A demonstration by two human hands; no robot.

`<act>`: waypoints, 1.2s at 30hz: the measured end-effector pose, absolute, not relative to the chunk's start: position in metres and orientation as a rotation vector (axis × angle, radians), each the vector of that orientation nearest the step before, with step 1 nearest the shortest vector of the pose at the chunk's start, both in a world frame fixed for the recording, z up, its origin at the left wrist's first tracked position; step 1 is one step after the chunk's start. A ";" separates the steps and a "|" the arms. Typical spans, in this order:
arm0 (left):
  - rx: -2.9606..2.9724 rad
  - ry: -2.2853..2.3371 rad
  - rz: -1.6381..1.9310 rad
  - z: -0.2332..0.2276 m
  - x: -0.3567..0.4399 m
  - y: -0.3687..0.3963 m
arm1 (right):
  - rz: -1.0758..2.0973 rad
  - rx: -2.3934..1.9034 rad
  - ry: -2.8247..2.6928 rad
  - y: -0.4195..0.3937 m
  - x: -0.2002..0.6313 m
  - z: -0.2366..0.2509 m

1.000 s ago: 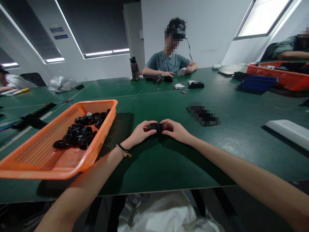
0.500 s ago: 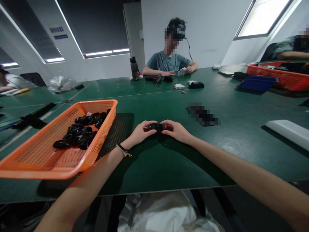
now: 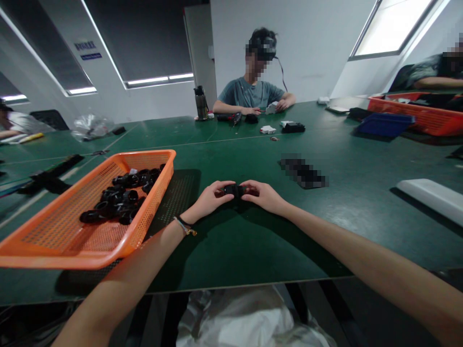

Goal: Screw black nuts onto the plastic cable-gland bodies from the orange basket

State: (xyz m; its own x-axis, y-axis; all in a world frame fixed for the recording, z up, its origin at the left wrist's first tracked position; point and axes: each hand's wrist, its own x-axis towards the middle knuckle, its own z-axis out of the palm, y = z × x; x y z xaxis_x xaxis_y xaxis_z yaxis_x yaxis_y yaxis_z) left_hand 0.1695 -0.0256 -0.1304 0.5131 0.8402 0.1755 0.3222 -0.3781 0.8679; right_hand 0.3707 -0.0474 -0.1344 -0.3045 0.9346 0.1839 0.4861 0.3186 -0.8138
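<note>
My left hand (image 3: 211,196) and my right hand (image 3: 262,195) meet over the green table (image 3: 231,250), both pinching one small black part (image 3: 234,190) between their fingertips, just above the tabletop. A bracelet sits on my left wrist. To the left stands an orange mesh basket (image 3: 65,241) that holds several black ring-shaped parts (image 3: 121,195) piled toward its far end. The basket is about a hand's width from my left hand.
A person (image 3: 253,86) sits across the table with small parts, a tool and a dark bottle (image 3: 201,102) beside them. A white flat piece (image 3: 432,198) lies at the right. A blue tray (image 3: 385,124) and an orange tray (image 3: 427,118) stand far right.
</note>
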 end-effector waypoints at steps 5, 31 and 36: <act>1.934 0.952 0.800 -0.130 0.169 -0.026 | 0.857 -1.248 -1.923 -0.048 0.371 -0.134; 1.941 0.946 0.784 -0.131 0.170 -0.026 | 0.849 -1.275 -1.922 -0.049 0.369 -0.130; 1.942 0.950 0.785 -0.131 0.170 -0.026 | 0.874 -1.281 -1.907 -0.049 0.368 -0.130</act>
State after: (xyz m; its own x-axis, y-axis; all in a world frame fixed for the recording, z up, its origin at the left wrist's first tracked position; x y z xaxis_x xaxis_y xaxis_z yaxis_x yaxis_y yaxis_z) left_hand 0.1696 -0.0260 -0.1307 0.5217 0.8356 0.1719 0.3263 -0.3817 0.8648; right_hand 0.3684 -0.0492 -0.1298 -0.2934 0.9423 0.1611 0.4932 0.2935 -0.8189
